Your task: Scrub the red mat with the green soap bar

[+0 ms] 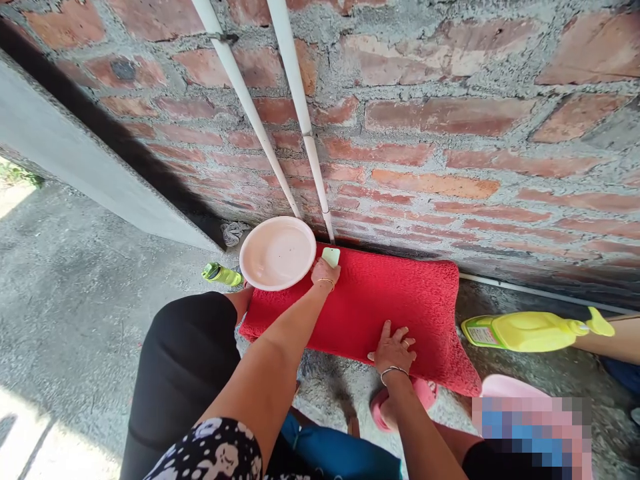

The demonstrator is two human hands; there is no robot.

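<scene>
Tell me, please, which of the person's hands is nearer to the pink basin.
Left: the left hand is close beside the pink basin, on its right; the right hand lies farther right, spread on the red cloth.

A red cloth (365,300) bears a pale pink basin (278,255) at its left end and the spread right hand (395,350); grey concrete floor (75,293) carries a green bottle (223,274) and a yellow pump bottle (530,331).

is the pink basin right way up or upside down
Right way up: the pink basin shows its inside, with its rim uppermost, beside the left hand.
</scene>
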